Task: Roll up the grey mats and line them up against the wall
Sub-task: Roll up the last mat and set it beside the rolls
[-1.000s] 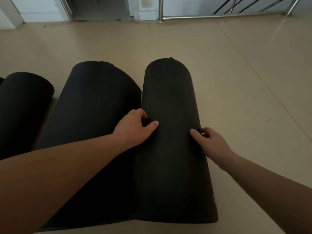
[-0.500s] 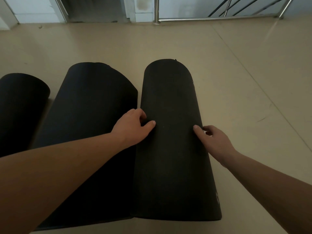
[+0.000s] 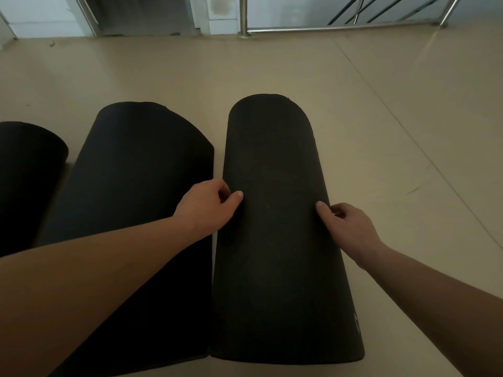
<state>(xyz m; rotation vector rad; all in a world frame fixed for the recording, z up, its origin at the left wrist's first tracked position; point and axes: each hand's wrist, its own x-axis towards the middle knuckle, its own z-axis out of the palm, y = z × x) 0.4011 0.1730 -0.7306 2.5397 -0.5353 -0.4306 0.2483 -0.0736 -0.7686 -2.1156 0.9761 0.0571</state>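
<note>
Three dark grey rolled mats lie side by side on the beige floor. The right roll [image 3: 280,227] is the one I hold. My left hand [image 3: 208,206] grips its left side, thumb on top and fingers curled down into the narrow gap beside the middle roll [image 3: 141,202]. My right hand [image 3: 347,227] grips its right side, thumb on top and fingers tucked under the edge. A third roll [image 3: 24,180] shows partly at the left edge.
Bare beige floor [image 3: 408,131] stretches to the right and ahead. At the far end stand a white wall [image 3: 40,12], a dark doorway [image 3: 141,14] and a steel railing [image 3: 340,28].
The right roll has shifted a little to the right, opening a thin gap to the middle roll. Both hands keep their hold on it.
</note>
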